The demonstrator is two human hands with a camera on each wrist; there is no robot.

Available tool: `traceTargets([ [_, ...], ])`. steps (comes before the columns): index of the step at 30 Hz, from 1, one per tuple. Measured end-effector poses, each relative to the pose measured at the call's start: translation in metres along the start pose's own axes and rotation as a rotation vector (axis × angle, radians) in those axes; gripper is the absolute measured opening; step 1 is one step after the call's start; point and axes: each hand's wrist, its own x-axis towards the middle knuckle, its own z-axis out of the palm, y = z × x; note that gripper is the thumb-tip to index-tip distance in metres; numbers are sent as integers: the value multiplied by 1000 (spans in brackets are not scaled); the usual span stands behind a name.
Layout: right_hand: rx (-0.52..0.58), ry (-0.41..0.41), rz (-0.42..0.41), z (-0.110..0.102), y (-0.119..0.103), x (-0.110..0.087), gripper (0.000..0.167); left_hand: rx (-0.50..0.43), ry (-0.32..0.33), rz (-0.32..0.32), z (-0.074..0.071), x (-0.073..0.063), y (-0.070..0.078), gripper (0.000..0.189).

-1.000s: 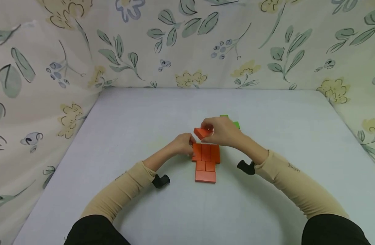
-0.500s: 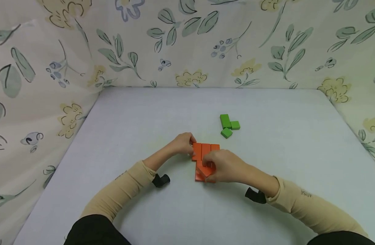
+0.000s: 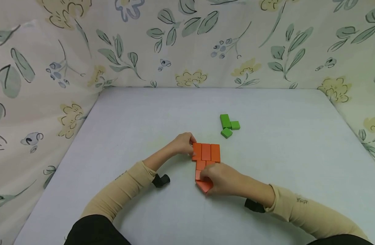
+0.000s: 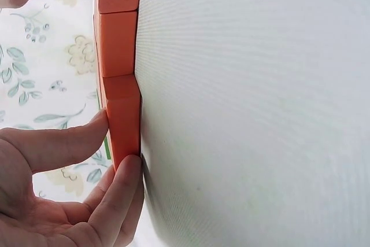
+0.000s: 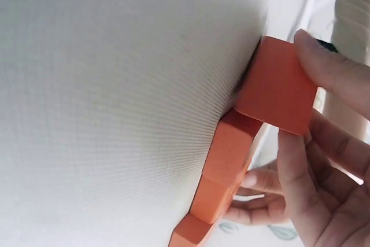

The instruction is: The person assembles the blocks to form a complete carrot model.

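In the head view, a flat arrangement of orange wooden blocks (image 3: 206, 151) lies on the white table, with a wider row at the far end and a narrower stem towards me. My left hand (image 3: 182, 144) holds the far-left block (image 4: 124, 125) by thumb and fingertips. At the stem's near end, my right hand (image 3: 225, 180) pinches an orange triangular block (image 3: 203, 185), whose tip points towards me. From the right wrist view, this block's sloping face (image 5: 277, 85) shows between thumb and fingers, right against the neighbouring block (image 5: 233, 148). The right hand covers part of the stem.
Several green blocks (image 3: 225, 121) lie together beyond the arrangement, slightly to the right. Black devices (image 3: 161, 181) are worn at both wrists. Floral cloth (image 3: 187, 44) hangs behind the table (image 3: 138, 112) and along its sides.
The right hand has carried the triangular block from beyond the arrangement, over it, down to its near end. This uncovers the green blocks. The left hand stays in place.
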Motion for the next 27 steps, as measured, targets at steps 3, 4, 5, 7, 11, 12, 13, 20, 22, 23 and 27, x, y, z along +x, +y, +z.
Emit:
traceTargets([
  [3,-8,-8,4,1,1,-1,25,-1,-4,1,0,0,0,46],
  [4,-8,-11,4,1,1,-1,26,2,-4,0,0,0,0,46],
  [5,-11,-13,6,1,1,-1,26,2,-5,-1,0,0,0,46],
  [7,-18,-15,9,0,0,0,25,3,-6,-5,0,0,0,45],
  [11,-29,-7,16,-1,0,0,25,1,-8,-6,0,0,1,46],
  [12,-29,-4,19,-1,0,0,25,1,-8,-4,0,0,0,46],
  [13,-28,-2,22,-1,0,0,25,-1,-9,-2,0,0,0,46],
  [20,-23,-13,49,-3,0,2,25,-3,-10,9,-1,0,0,47],
  [22,-22,-14,51,-3,0,2,25,-6,-10,9,-1,0,0,47],
  [23,-21,-14,51,-2,0,2,25,-9,-10,9,-1,0,0,47],
  [27,-23,-8,45,-2,0,2,25,-8,-9,9,-1,0,0,47],
])
